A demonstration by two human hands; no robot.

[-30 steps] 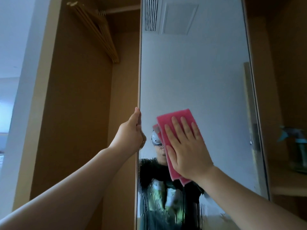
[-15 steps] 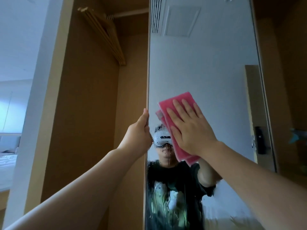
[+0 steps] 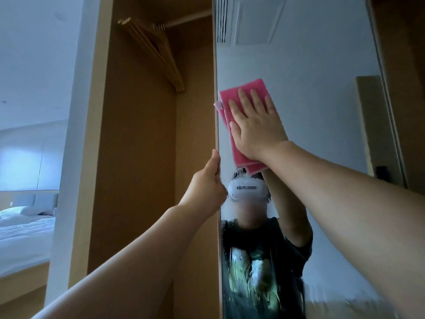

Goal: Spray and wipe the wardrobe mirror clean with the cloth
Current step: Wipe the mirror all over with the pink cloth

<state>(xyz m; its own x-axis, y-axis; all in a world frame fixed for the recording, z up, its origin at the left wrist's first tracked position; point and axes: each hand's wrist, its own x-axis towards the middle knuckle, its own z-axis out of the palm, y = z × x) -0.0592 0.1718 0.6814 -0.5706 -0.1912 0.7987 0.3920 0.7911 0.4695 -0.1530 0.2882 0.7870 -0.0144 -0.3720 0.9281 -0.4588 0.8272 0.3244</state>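
The tall wardrobe mirror (image 3: 310,100) is a door panel filling the right half of the view. Its lower part is streaked with wet spray droplets. A folded pink cloth (image 3: 246,88) lies flat on the glass near the mirror's left edge. My right hand (image 3: 257,125) presses on the cloth with fingers spread and pointing up. My left hand (image 3: 207,187) grips the mirror door's left edge, lower than the cloth. No spray bottle is in view.
The open wardrobe compartment (image 3: 142,157) lies left of the mirror, with wooden hangers (image 3: 154,51) on a rail at the top. A white wall panel (image 3: 73,111) and a bed (image 3: 20,240) are farther left. The wardrobe frame (image 3: 404,88) borders the mirror on the right.
My right hand has slid the cloth up the glass and left toward the mirror's edge. My left hand keeps its grip on the door edge. The view has tilted upward.
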